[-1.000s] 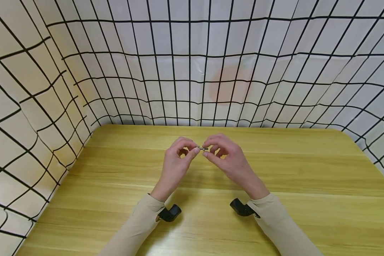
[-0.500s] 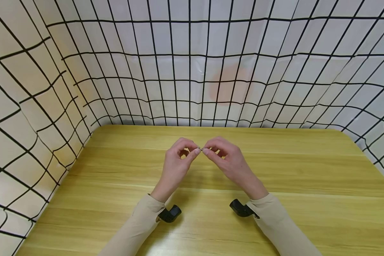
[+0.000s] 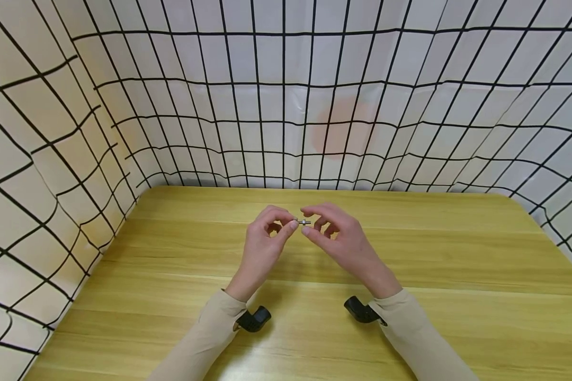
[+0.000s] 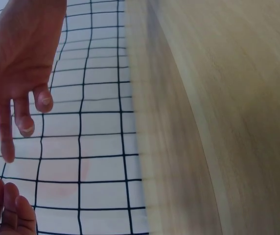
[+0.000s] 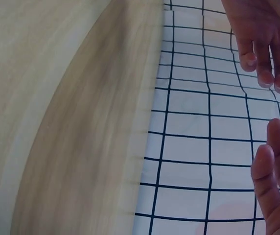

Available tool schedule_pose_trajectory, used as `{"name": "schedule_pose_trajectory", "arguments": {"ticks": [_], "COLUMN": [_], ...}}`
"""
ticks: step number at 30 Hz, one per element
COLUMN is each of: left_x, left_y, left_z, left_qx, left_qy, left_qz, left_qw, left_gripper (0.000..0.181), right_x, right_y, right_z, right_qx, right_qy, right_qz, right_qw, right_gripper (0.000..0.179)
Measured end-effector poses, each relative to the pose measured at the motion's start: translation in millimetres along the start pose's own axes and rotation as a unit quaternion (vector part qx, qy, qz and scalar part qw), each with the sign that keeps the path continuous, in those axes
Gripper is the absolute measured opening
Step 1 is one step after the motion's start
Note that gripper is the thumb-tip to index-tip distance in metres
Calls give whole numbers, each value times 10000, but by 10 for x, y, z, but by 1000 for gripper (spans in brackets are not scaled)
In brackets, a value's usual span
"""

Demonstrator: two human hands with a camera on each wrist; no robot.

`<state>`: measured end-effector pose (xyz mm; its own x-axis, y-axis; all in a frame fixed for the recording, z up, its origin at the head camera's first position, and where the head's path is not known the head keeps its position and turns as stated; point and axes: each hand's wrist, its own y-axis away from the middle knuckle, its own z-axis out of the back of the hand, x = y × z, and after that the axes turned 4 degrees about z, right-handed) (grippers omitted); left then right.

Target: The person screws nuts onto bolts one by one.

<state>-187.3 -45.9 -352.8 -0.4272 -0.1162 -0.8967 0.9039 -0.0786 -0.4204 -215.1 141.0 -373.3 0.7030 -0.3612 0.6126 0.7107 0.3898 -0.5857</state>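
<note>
Metal piece (image 3: 305,222): came back into sight.
Left hand (image 3: 261,241): finger and thumb pinched one end, seemingly its sole support.
Right hand (image 3: 346,235): finger and thumb sprang wide apart.

Faint glare on the near tabletop (image 3: 286,354), wrist views dimmer, softer.

The tabletop (image 3: 171,254) is patterned with yellow-brown wood grain, streaked parallel to its far edge in paler and darker bands. Past that edge, the white sheeting (image 3: 269,100) is crossed by a black grid, tinted yellowish beyond the left edge and marked with a pinkish-orange patch (image 3: 345,135). Silver-grey is shown by the small bolt (image 3: 304,222). Toward the near edge, plain beige is shown by the left sleeve (image 3: 205,330) and right sleeve (image 3: 419,336), black by the wrist cameras (image 3: 253,319).
</note>
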Motion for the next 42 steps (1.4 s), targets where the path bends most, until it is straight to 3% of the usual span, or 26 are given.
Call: {"name": "schedule_pose_trajectory", "arguments": {"ticks": [6,22,33,38,42], "left_x": [0,2,3,7,10], "left_y": [1,-4,3,1,2], "left_z": [-1,-14,-14,-4,-2], "left_qx": [0,37,26,16,18], "left_qy": [-22,15,32,7,29], "left_qz": [-24,-40,-43,26,41], "left_qw": [10000,10000,10000,10000,10000], "left_gripper": [5,5,5,5,5], "right_x": [-20,-10,8,-14,-16], "right_y": [-10,-16,22,14,2], "right_z": [3,-24,-20,-17,-19], "right_qx": [-36,-45,166,126,2], "right_qy": [-70,124,56,-14,-31], "right_qz": [426,252,-206,69,362], "right_qw": [9991,9996,9996,9999,9993], "right_gripper": [26,3,13,31,31]}}
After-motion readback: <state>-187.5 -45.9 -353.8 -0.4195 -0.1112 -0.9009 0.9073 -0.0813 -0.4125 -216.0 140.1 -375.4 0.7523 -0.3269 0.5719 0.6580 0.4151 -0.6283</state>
